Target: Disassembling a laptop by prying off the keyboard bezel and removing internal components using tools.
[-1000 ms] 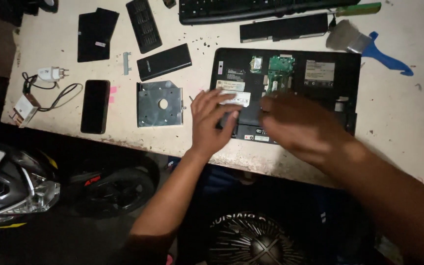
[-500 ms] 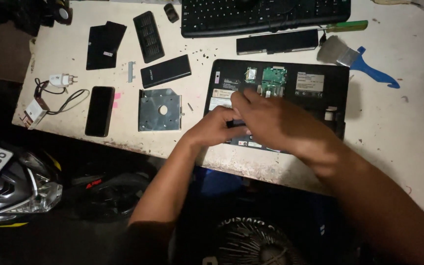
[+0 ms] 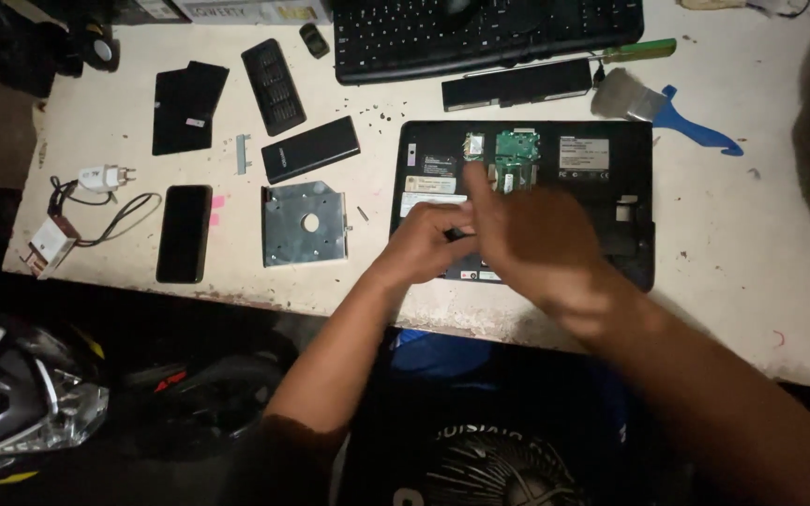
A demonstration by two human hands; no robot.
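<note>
Left hand (image 3: pixel 428 244): curled on the upturned laptop (image 3: pixel 611 201); grip state cannot be told.
Right hand (image 3: pixel 532 234): fingers apart above it.
Risk: bare circuit board (image 3: pixel 515 155) knocked; loose screw (image 3: pixel 362 214) lost off the surface (image 3: pixel 780 244).

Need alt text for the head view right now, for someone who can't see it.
Both hands, left hand and right hand, meet over an overturned black laptop with a green circuit board exposed. A metal drive caddy and black phone lie left on the table.

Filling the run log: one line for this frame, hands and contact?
left hand: on upturned black laptop | right hand: over its open base, blurred | grasp: cannot tell | beside: square grey metal drive caddy
</note>
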